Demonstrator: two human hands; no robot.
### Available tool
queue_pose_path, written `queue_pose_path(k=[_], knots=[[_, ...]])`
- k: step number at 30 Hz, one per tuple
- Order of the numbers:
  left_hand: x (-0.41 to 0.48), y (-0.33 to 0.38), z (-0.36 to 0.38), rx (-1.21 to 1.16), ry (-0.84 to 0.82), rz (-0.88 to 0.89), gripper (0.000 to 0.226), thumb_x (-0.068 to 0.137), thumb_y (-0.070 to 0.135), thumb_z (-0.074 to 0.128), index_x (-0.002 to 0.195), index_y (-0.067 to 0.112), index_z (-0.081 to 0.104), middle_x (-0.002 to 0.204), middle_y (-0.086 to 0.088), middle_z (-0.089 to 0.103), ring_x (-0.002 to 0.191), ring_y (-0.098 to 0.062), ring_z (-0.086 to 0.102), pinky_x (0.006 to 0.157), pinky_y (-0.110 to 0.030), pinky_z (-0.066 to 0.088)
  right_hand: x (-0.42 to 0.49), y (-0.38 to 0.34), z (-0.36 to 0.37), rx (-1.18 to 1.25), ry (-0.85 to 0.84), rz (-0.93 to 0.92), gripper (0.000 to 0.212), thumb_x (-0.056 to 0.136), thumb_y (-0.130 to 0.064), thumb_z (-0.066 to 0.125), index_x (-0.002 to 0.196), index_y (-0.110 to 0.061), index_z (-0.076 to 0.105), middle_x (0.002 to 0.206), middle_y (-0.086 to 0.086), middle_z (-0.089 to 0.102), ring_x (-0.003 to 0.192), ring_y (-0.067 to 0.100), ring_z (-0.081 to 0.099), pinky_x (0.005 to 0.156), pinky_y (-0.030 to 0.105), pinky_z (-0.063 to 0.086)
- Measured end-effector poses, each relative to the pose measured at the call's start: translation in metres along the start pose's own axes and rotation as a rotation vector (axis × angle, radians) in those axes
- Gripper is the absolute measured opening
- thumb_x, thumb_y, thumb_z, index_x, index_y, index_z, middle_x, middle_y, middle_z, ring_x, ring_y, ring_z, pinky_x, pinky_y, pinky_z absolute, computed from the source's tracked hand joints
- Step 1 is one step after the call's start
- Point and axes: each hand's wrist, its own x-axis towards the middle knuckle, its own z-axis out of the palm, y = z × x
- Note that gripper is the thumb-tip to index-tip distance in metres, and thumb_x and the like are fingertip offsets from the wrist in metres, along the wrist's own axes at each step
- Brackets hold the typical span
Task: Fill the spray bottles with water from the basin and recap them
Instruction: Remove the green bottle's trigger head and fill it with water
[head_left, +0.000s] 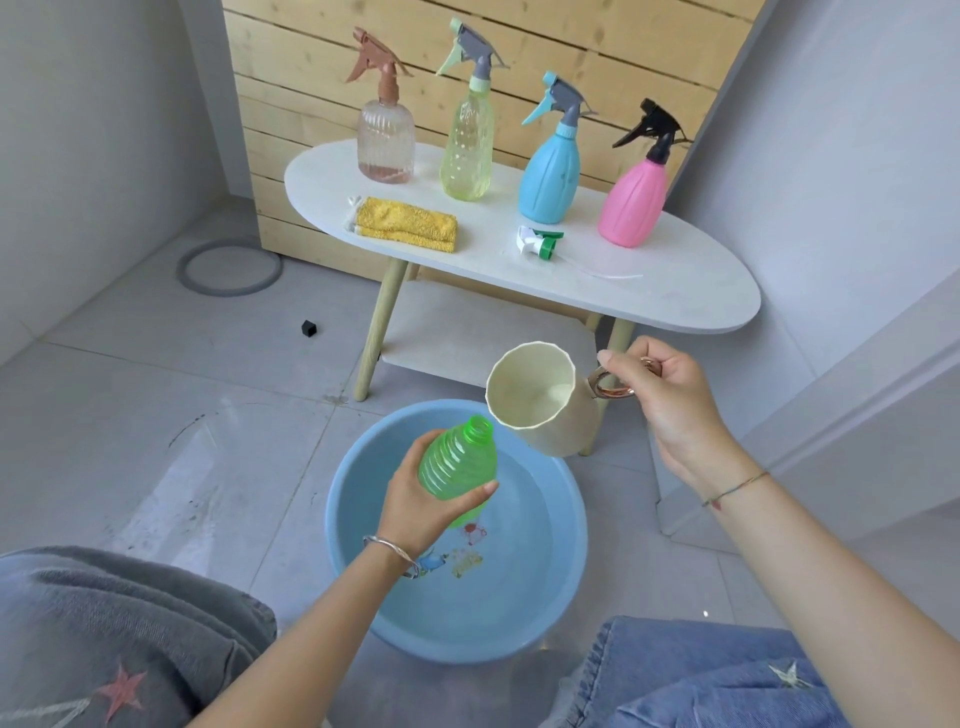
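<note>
Centre frame: left hand (421, 506) grips one uncapped green plastic bottle (457, 462); right hand (670, 395) clasps one cream plastic jug (540, 402) by its handle; four capped spray bottles (549, 176) stand above.

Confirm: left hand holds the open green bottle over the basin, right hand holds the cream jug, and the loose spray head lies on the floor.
Not the floor: the head view shows the loose spray head lying on the white table. The rest is right.

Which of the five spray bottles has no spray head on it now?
The green bottle that the left hand holds above the basin: its neck is open. The clear, yellow, blue and pink bottles on the table all carry trigger heads.
</note>
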Motion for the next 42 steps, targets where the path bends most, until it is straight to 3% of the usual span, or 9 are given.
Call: queue_pose_path(k=[3, 7, 11, 15, 30, 35, 42], knots=[[-0.003, 0.002, 0.001, 0.008, -0.022, 0.014, 0.066, 0.056, 0.033, 0.092, 0.111, 0.033, 0.055, 0.107, 0.014, 0.066, 0.1, 0.004, 0.06, 0.084, -0.008, 0.044, -0.005, -0.003, 0.001, -0.076, 0.024, -0.072, 0.034, 0.083, -0.004, 0.068, 0.062, -0.008, 0.041, 0.063, 0.011, 0.047, 0.06, 0.014, 0.053, 0.064, 0.02, 0.044], [-0.005, 0.003, 0.002, 0.035, -0.033, 0.029, 0.064, 0.059, 0.027, 0.091, 0.108, 0.04, 0.051, 0.108, 0.019, 0.063, 0.1, 0.011, 0.056, 0.08, 0.0, 0.039, -0.006, -0.006, 0.003, -0.207, 0.031, -0.16, 0.043, 0.08, -0.006, 0.071, 0.056, -0.014, 0.037, 0.046, -0.01, 0.042, 0.052, 0.01, 0.041, 0.054, 0.02, 0.032], [-0.004, 0.0, 0.004, 0.058, -0.038, 0.03, 0.066, 0.058, 0.033, 0.091, 0.11, 0.039, 0.052, 0.11, 0.02, 0.062, 0.103, 0.011, 0.054, 0.082, 0.0, 0.037, -0.009, -0.01, 0.007, -0.308, 0.012, -0.26, 0.038, 0.072, -0.021, 0.068, 0.055, -0.015, 0.036, 0.054, 0.007, 0.042, 0.054, 0.014, 0.035, 0.051, 0.022, 0.026], [-0.003, -0.002, 0.005, 0.063, -0.046, 0.032, 0.068, 0.058, 0.035, 0.091, 0.115, 0.032, 0.054, 0.11, 0.018, 0.063, 0.104, 0.007, 0.056, 0.083, -0.002, 0.039, -0.009, -0.008, 0.01, -0.386, 0.01, -0.298, 0.036, 0.07, -0.024, 0.067, 0.055, -0.015, 0.036, 0.05, -0.01, 0.036, 0.05, 0.007, 0.031, 0.051, 0.019, 0.025], [-0.003, -0.005, 0.005, 0.068, -0.041, 0.013, 0.072, 0.057, 0.039, 0.091, 0.117, 0.032, 0.053, 0.111, 0.019, 0.062, 0.106, 0.007, 0.055, 0.084, -0.002, 0.039, -0.012, -0.016, 0.017, -0.552, 0.003, -0.48, 0.035, 0.072, -0.019, 0.067, 0.057, -0.01, 0.037, 0.059, -0.003, 0.036, 0.059, 0.011, 0.033, 0.055, 0.024, 0.026], [-0.004, -0.004, 0.006, 0.06, -0.04, 0.012, 0.069, 0.057, 0.034, 0.091, 0.116, 0.03, 0.055, 0.109, 0.019, 0.062, 0.103, 0.01, 0.054, 0.081, 0.001, 0.037, -0.012, -0.019, 0.019, -0.579, -0.009, -0.527, 0.034, 0.072, -0.018, 0.067, 0.058, -0.006, 0.039, 0.06, 0.004, 0.04, 0.063, 0.023, 0.039, 0.057, 0.034, 0.031], [-0.004, -0.002, 0.006, 0.055, -0.036, 0.006, 0.069, 0.058, 0.032, 0.091, 0.116, 0.03, 0.054, 0.108, 0.021, 0.061, 0.1, 0.016, 0.052, 0.079, 0.003, 0.035, -0.012, -0.021, 0.021, -0.601, -0.019, -0.57, 0.033, 0.073, -0.018, 0.067, 0.058, -0.006, 0.04, 0.06, 0.004, 0.04, 0.065, 0.024, 0.039, 0.059, 0.037, 0.033]])
